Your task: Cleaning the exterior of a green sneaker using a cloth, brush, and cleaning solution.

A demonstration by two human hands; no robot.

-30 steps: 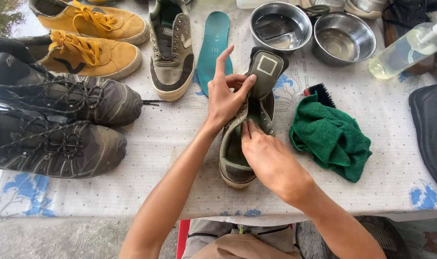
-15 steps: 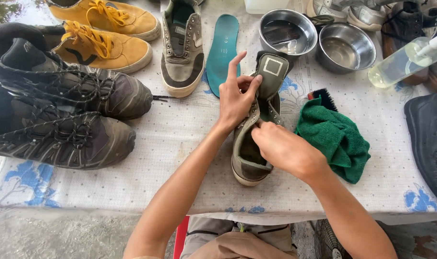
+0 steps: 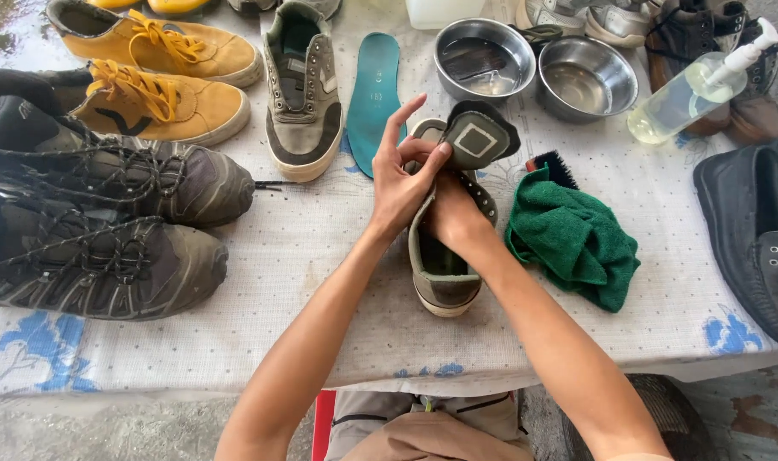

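Outdoors, on a table under a white dotted cloth with blue flower prints, I see a grey-green sneaker lying near the front edge at centre, heel toward me, its laces out. Its tongue is folded back and up, showing a pale square patch. My left hand pinches that tongue between thumb and fingers, index finger raised free. My right hand is pushed down inside the shoe opening; its fingers are hidden, so I cannot tell whether they grasp anything.

Just right of the sneaker lies a crumpled green towel, with a black brush partly under its far edge. Beyond the sneaker lies a teal insole, and beside that the matching grey sneaker. Two steel bowls holding water stand further back, a clear spray bottle to their right. On the left are two mustard-yellow sneakers and two dark hiking shoes. A black shoe sits at the right edge.
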